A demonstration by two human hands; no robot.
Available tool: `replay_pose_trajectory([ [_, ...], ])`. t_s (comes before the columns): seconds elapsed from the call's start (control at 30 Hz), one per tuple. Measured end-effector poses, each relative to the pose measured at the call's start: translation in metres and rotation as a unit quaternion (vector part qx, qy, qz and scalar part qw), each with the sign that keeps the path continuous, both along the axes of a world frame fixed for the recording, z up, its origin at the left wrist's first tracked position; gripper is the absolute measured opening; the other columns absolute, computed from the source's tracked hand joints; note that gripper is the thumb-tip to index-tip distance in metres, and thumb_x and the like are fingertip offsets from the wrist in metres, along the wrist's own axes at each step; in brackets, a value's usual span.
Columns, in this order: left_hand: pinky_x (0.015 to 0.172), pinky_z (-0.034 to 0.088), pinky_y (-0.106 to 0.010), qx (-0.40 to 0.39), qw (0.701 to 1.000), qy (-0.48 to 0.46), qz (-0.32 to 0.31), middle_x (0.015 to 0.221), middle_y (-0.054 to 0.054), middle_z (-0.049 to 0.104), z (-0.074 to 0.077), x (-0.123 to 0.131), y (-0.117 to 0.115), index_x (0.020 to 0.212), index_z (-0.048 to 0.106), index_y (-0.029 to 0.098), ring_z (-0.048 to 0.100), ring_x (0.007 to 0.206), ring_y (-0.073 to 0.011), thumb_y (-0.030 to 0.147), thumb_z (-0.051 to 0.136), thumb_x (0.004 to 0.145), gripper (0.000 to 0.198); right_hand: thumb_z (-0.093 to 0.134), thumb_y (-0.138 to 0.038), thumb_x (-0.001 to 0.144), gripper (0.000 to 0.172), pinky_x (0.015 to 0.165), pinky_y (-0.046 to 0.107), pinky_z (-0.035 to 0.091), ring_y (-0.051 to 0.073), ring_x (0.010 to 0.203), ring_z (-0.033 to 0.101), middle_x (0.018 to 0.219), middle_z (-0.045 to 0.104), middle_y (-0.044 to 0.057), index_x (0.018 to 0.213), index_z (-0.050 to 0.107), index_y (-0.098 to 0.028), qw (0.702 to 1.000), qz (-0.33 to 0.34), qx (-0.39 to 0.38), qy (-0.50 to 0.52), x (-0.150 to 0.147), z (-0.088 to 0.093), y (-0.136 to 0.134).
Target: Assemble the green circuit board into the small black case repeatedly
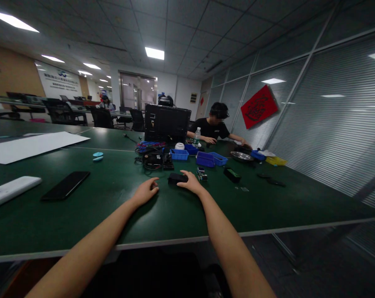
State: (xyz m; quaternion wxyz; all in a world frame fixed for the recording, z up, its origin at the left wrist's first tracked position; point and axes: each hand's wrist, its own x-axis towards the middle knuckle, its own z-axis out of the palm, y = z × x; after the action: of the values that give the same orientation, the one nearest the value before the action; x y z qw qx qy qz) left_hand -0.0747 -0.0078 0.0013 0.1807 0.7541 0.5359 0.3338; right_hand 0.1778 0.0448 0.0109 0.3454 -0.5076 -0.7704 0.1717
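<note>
A small black box (174,178) lies on the green table in front of me. My right hand (192,182) has its thumb and fingers around the right end of the box. To the left of the box, apart from it, my left hand (146,191) rests low over the table. Its fingers are bent and apart, and nothing is in them. Just beyond my right hand stands a stack of small packs (202,174). Farther right lies a black box with green print (232,174), near some small clear pieces (244,189).
Blue bins (179,155), a black device with cables (152,160) and a monitor (167,124) stand ahead. A person (212,126) sits across the table by a metal bowl (241,156). At left are a dark phone-like slab (66,186), a white bar (13,191) and a light-blue case (97,156).
</note>
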Motion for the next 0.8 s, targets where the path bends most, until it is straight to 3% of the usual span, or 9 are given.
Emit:
replay_pose_trajectory([
  [0.17, 0.074, 0.045, -0.028, 0.005, 1.0, 0.004, -0.003, 0.096, -0.004, 0.06, 0.0, 0.0, 0.0, 0.12, 0.046, 0.018, 0.057, 0.077, -0.0146, 0.032, 0.048, 0.073, 0.049, 0.06, -0.033, 0.07, 0.026, 0.075, 0.027, 0.041, 0.016, 0.081, 0.055, 0.087, 0.061, 0.003, 0.091, 0.065, -0.019, 0.999, -0.043, 0.006, 0.033, -0.001, 0.0, 0.002],
  [0.33, 0.079, 0.046, -0.03, 0.066, 0.998, 0.002, -0.018, 0.123, -0.008, 0.046, 0.005, 0.001, -0.006, 0.127, 0.037, 0.021, 0.056, 0.092, -0.0174, 0.039, 0.054, 0.07, 0.062, 0.054, -0.046, 0.072, 0.034, 0.054, 0.022, 0.036, 0.012, 0.056, 0.05, 0.057, 0.056, -0.002, 0.072, 0.066, -0.015, 0.995, 0.057, -0.084, 0.021, -0.011, 0.002, -0.002],
  [0.43, 0.089, 0.042, -0.032, 0.086, 0.994, 0.024, -0.058, 0.132, -0.007, 0.04, 0.007, 0.001, -0.009, 0.13, 0.034, 0.024, 0.049, 0.108, -0.0207, 0.044, 0.058, 0.067, 0.07, 0.047, -0.048, 0.076, 0.04, 0.055, 0.022, 0.035, 0.013, 0.058, 0.05, 0.056, 0.054, -0.002, 0.065, 0.065, -0.014, 0.996, 0.057, -0.061, 0.007, -0.014, 0.005, -0.002],
  [0.53, 0.096, 0.036, -0.034, 0.082, 0.993, 0.049, -0.071, 0.13, -0.006, 0.043, 0.007, 0.0, -0.009, 0.13, 0.035, 0.023, 0.043, 0.116, -0.0218, 0.046, 0.057, 0.068, 0.07, 0.041, -0.044, 0.08, 0.037, 0.065, 0.025, 0.037, 0.016, 0.072, 0.052, 0.073, 0.06, 0.002, 0.076, 0.065, -0.016, 0.997, -0.075, 0.018, 0.018, -0.002, 0.012, 0.0],
  [0.63, 0.098, 0.033, -0.034, 0.07, 0.993, 0.063, -0.073, 0.129, -0.006, 0.045, 0.006, 0.0, -0.008, 0.13, 0.035, 0.024, 0.042, 0.117, -0.0211, 0.046, 0.054, 0.071, 0.066, 0.046, -0.037, 0.079, 0.029, 0.081, 0.032, 0.034, 0.023, 0.095, 0.047, 0.1, 0.056, 0.01, 0.094, 0.062, -0.018, 0.954, -0.288, 0.081, -0.024, 0.021, 0.016, 0.001],
  [0.7, 0.099, 0.032, -0.033, 0.069, 0.993, 0.067, -0.074, 0.129, -0.005, 0.045, 0.005, 0.001, -0.008, 0.13, 0.035, 0.024, 0.042, 0.117, -0.0205, 0.046, 0.054, 0.071, 0.065, 0.054, -0.038, 0.074, 0.038, 0.083, 0.036, 0.033, 0.027, 0.103, 0.042, 0.109, 0.05, 0.013, 0.107, 0.057, -0.019, 0.925, -0.369, 0.054, -0.067, 0.034, 0.015, 0.002],
  [0.8, 0.1, 0.03, -0.032, 0.07, 0.992, 0.07, -0.079, 0.132, -0.005, 0.042, 0.007, 0.004, -0.009, 0.13, 0.034, 0.023, 0.039, 0.119, -0.0201, 0.045, 0.055, 0.07, 0.068, 0.062, -0.037, 0.067, 0.053, 0.08, 0.038, 0.036, 0.029, 0.103, 0.043, 0.111, 0.048, 0.016, 0.116, 0.051, -0.019, 0.912, -0.396, -0.024, -0.108, 0.044, 0.007, 0.005],
])
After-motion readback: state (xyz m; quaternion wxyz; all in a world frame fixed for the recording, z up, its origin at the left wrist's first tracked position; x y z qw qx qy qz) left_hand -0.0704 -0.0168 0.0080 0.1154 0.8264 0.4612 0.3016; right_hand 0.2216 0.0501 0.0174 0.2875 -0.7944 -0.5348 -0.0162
